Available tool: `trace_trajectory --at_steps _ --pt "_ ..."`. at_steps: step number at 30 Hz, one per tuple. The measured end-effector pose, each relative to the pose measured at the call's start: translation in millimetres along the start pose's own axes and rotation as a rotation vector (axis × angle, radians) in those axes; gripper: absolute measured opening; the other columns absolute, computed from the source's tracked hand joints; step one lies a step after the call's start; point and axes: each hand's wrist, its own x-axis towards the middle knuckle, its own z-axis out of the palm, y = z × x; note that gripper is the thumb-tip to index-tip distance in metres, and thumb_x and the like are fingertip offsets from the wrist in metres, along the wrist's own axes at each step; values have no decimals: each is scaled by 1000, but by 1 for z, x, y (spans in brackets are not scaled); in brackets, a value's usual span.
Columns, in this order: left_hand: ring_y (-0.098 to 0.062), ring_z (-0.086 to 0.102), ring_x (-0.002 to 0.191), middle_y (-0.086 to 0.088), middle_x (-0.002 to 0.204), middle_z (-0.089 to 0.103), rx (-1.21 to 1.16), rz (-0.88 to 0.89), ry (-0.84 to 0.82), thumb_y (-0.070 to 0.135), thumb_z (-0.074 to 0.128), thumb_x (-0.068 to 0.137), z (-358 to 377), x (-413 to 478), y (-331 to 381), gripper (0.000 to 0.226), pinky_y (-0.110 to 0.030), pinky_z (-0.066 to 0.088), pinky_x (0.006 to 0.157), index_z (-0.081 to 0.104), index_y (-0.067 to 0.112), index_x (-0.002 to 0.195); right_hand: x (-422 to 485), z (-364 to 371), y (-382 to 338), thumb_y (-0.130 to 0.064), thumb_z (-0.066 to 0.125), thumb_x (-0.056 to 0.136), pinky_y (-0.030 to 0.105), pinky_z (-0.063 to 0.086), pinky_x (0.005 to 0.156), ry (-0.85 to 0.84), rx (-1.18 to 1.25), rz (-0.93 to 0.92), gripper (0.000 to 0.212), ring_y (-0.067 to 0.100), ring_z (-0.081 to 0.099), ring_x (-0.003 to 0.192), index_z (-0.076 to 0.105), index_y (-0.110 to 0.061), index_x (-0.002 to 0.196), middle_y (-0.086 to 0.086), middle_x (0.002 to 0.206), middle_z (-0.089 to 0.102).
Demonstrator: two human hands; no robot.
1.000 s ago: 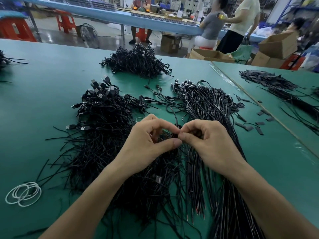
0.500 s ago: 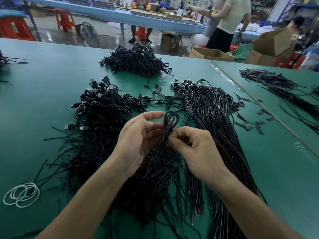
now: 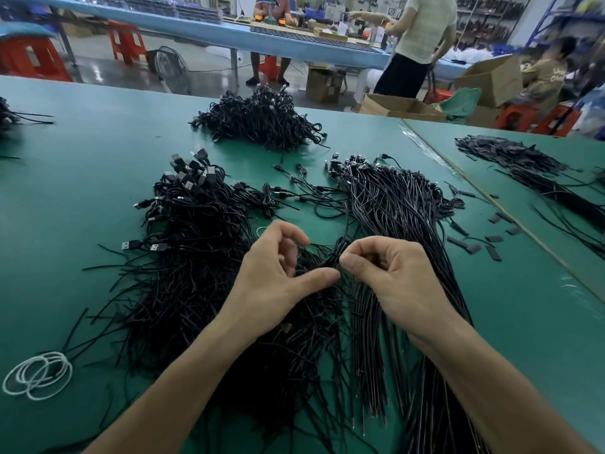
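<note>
Black folded cable (image 3: 339,248) sits pinched by curled fingers of left hand (image 3: 273,278) and right hand (image 3: 394,276).

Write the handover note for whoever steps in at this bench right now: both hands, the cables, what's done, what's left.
Left hand: fingers curled, pinching the folded cable, thumb alongside it.
Right hand: fingers curled, pinching the same cable from the other side.
Things: loose pile with USB plugs on the left, straighter cable pile on the right, white loops near the left edge of the green table.
Done: this cable is folded into a small bundle; the far heap looks like finished ones.
Left: no tie is visible on it; probably secure it, add it to the heap, then work through both piles.
</note>
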Motion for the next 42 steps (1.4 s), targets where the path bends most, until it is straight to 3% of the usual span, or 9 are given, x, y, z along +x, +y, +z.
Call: trace_trajectory --at_steps 7,11,15,20,25,30,34,38,42 --pt "-14 67 52 -4 67 73 -46 -200 -193 28 73 90 7 -4 4 8 -23 49 47 66 24 89 -8 20 9 -9 70 89 20 53 71 0 187 20 9 7 66 72 72 -11 81 -3 74 71" --pt "-19 72 74 -10 83 76 -449 -291 -139 -4 47 95 0 -2 11 36 -26 58 63 78 13 88 -11 24 14 -13 72 86 13 48 66 -53 313 84 9 0 62 68 72 -16 77 -9 70 69" --pt "-16 70 75 -11 90 76 -435 -203 -157 28 77 77 -1 2 12 27 -22 56 66 77 12 99 -13 22 21 -17 71 87 13 47 63 -144 332 159 9 1 57 64 73 -10 83 -7 69 67" --pt "-19 74 84 -7 92 77 -244 -123 -182 8 88 68 0 8 11 36 -25 58 75 74 20 99 -7 14 33 -17 71 89 14 44 56 -156 331 249 10 4 54 58 74 -14 79 -6 64 63" --pt "-9 71 88 4 98 72 34 -56 104 3 80 78 9 59 -1 34 -27 60 82 65 28 97 11 -10 60 -25 67 93 23 52 79 89 -380 143 17 7 63 87 69 -22 110 -8 95 68" --pt "-16 63 92 3 99 61 64 -257 400 14 73 90 1 134 -26 34 -30 56 87 64 11 122 21 -33 93 -25 54 101 39 39 108 -7 -881 265 50 24 43 130 40 -21 149 3 142 48" --pt "-12 50 70 -5 104 61 309 -408 284 8 65 92 -5 156 -42 16 -20 38 55 61 13 106 31 -33 103 -30 49 103 38 39 105 -89 -964 246 56 26 41 129 29 -23 154 3 143 46" --pt "-14 51 85 -9 137 53 353 -410 222 3 61 91 -1 154 -49 46 -18 35 52 56 15 134 51 -25 103 -34 41 105 41 41 101 -105 -1038 253 58 29 44 126 19 -22 157 9 143 44" --pt "-12 56 88 -4 118 61 310 -290 164 1 58 90 7 133 -51 27 -17 40 63 64 24 103 71 -9 103 -40 39 105 43 40 101 -119 -1045 350 50 32 42 126 35 -22 151 14 141 41"
